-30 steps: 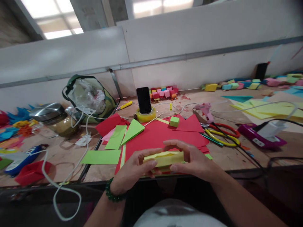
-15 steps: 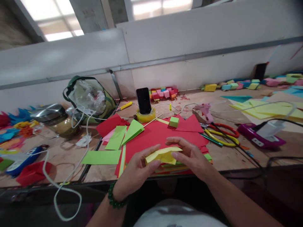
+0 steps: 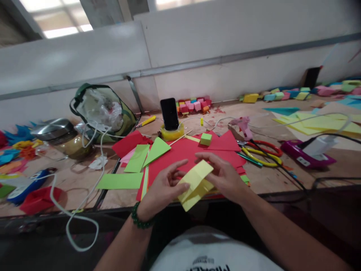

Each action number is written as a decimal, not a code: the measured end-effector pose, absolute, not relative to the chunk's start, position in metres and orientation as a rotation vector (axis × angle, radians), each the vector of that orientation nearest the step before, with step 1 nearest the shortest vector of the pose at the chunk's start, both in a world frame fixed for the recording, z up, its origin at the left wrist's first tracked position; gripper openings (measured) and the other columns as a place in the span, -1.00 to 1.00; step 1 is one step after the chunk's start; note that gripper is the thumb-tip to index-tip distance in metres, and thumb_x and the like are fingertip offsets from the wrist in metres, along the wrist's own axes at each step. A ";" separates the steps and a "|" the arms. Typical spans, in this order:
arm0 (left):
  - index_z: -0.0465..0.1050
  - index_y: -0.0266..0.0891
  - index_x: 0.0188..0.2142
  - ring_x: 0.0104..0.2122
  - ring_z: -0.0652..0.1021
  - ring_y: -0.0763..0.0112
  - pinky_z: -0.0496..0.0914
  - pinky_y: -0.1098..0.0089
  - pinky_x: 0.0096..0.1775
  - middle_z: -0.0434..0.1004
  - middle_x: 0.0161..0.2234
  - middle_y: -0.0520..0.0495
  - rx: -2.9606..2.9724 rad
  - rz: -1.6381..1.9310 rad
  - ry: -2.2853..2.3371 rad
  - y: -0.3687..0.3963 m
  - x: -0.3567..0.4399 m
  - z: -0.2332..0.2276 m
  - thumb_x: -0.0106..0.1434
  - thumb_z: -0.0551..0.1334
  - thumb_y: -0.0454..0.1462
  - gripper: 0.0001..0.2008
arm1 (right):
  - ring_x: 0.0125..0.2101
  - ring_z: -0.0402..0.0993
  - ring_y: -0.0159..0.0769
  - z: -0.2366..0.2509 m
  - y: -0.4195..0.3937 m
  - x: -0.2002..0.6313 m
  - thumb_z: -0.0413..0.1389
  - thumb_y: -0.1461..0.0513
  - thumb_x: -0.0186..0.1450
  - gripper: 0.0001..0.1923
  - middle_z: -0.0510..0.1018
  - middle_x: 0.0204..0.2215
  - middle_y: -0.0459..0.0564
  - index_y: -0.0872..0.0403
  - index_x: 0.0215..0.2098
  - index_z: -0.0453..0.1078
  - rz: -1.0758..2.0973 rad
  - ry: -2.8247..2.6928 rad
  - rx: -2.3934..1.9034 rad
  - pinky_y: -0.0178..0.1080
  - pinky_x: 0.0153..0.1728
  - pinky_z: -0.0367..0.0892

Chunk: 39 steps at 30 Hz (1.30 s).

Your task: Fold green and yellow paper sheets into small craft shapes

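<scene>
A piece of folded yellow paper [image 3: 194, 182] is held between my two hands, tilted above the near edge of the table. My left hand [image 3: 166, 186], with a green bead bracelet at the wrist, pinches its left side with the thumb on top. On the other side my right hand [image 3: 222, 175] grips the upper right part, its fingers partly hidden behind the paper. Beneath them lies red paper [image 3: 175, 158] in a stack. A small green paper cube [image 3: 205, 139] sits on the red sheets just beyond my right hand.
Green paper pieces [image 3: 120, 181] lie left of the stack. A phone [image 3: 169, 114] stands on a yellow tape roll [image 3: 172, 134]. To the right are a pink glue gun [image 3: 243, 127], scissors [image 3: 263, 154] and a purple power strip [image 3: 307, 155]. A white cable [image 3: 67, 218] hangs over the front edge.
The yellow paper has been turned from nearly level to a steep slant, showing more of its broad face. Both hands still hold it. The whole view has shifted slightly.
</scene>
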<state>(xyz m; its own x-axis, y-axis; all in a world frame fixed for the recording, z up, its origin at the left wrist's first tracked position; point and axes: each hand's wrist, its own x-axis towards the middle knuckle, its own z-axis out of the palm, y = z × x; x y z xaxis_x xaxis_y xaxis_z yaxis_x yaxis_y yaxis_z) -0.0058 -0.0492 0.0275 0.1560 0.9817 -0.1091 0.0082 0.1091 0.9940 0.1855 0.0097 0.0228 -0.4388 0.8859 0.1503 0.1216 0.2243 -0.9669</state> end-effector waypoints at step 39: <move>0.46 -0.36 -0.25 -0.62 0.45 0.58 0.30 0.56 -0.59 0.48 -0.50 0.00 1.153 1.446 1.359 -0.045 -0.047 -0.012 0.02 0.32 -0.10 -0.61 | -0.56 0.22 -0.37 -0.025 0.043 0.222 0.12 0.17 0.09 -0.56 0.32 -0.58 -0.18 0.12 -0.06 0.34 0.649 -1.581 -1.074 -0.31 -0.55 0.16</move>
<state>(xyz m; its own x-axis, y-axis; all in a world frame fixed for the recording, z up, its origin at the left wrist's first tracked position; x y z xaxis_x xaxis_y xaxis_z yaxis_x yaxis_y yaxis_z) -0.0474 -0.0450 -0.0123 -0.2431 0.9665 0.0824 0.0229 -0.0792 0.9966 0.2221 0.0430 -0.0252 -0.0272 0.8869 0.4611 0.3076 0.4463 -0.8404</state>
